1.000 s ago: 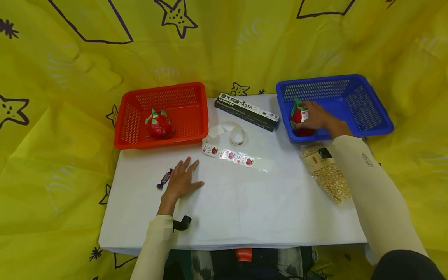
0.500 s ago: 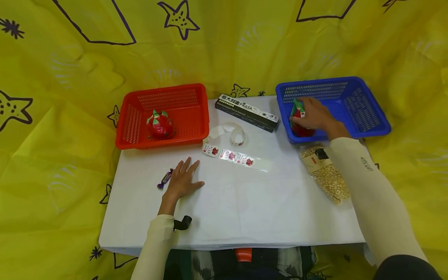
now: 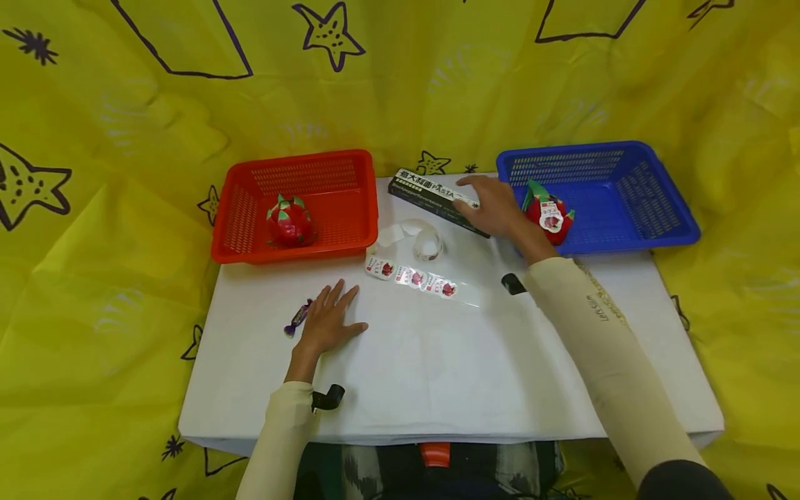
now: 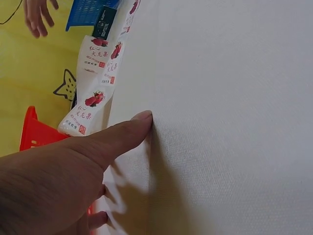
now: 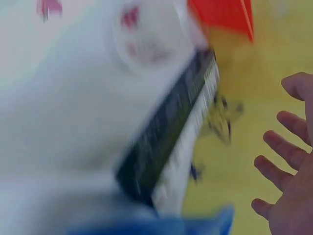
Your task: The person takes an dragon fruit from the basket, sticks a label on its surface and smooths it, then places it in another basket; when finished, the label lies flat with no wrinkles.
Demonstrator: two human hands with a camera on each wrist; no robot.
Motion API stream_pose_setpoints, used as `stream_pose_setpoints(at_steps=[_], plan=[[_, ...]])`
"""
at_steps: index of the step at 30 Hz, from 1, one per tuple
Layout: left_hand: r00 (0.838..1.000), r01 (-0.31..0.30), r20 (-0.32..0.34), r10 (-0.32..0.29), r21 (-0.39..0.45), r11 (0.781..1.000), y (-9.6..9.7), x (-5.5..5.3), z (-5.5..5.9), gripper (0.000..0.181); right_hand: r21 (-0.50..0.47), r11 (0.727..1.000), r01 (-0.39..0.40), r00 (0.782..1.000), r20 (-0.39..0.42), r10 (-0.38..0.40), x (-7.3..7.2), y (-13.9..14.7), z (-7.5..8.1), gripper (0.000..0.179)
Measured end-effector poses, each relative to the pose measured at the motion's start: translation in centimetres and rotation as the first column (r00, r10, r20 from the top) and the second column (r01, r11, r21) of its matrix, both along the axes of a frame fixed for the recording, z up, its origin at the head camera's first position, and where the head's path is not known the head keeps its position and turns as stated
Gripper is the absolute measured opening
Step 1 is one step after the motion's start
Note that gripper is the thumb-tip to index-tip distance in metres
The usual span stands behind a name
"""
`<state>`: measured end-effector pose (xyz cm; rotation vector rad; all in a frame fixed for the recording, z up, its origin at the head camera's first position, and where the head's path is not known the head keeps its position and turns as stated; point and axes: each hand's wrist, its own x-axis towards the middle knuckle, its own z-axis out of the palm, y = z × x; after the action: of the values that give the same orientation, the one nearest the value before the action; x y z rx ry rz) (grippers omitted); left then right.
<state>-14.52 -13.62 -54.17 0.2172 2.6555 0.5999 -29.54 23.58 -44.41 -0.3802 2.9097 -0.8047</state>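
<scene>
My right hand (image 3: 496, 207) hangs over the right end of a dark green and white pasta box (image 3: 431, 196), fingers spread and holding nothing. The right wrist view shows the same box (image 5: 166, 127) blurred, with the fingers (image 5: 286, 149) apart from it. A red dragon fruit (image 3: 550, 217) with a white sticker sits in the blue basket (image 3: 631, 246). Flat on the white table lies my left hand (image 3: 326, 323), fingers spread, beside a purple-wrapped candy (image 3: 298, 318). A second dragon fruit (image 3: 290, 222), no sticker showing, rests in the red basket (image 3: 231, 257).
A strip of dragon fruit stickers (image 3: 412, 278) curls from its roll (image 3: 428, 244) on the table's middle. A bag of yellow kernels (image 3: 603, 288) lies under the right forearm, mostly hidden. A yellow curtain (image 3: 437, 83) hangs behind the table (image 3: 437, 375).
My right hand has let go of the dragon fruit in the blue basket and moved left over the pasta box. The sticker on that fruit is now exposed. The left hand has stayed put.
</scene>
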Motion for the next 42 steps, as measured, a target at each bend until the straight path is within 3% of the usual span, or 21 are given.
stream_pose_setpoints(at_steps=[7, 14, 29, 38, 42], plan=[[1.000, 0.003, -0.002, -0.003, -0.001, 1.000, 0.0, 0.0, -0.3, 0.087, -0.087, 0.991, -0.100, 0.995, 0.019, 0.102, 1.2, -7.0, -2.7, 0.052], [1.000, 0.014, 0.001, -0.014, -0.021, 1.000, 0.0, -0.2, -0.4, 0.087, -0.127, 0.986, -0.105, 0.994, -0.007, 0.105, 1.6, -11.1, -3.1, 0.053], [1.000, 0.012, -0.008, -0.013, -0.033, 0.999, 0.0, -0.2, -0.3, 0.087, -0.136, 0.985, -0.103, 0.993, 0.045, 0.110, 2.5, -15.1, -4.9, 0.061], [1.000, 0.016, -0.008, -0.016, -0.032, 0.999, 0.0, -0.3, -0.1, 0.086, -0.166, 0.981, -0.105, 0.994, 0.013, 0.108, 2.7, -15.7, -5.4, 0.061], [0.997, 0.003, -0.080, 0.000, 0.033, 0.999, -0.4, -0.6, 0.1, 0.076, -0.167, 0.980, -0.105, 0.993, 0.028, 0.111, 2.7, -15.9, -5.4, 0.061]])
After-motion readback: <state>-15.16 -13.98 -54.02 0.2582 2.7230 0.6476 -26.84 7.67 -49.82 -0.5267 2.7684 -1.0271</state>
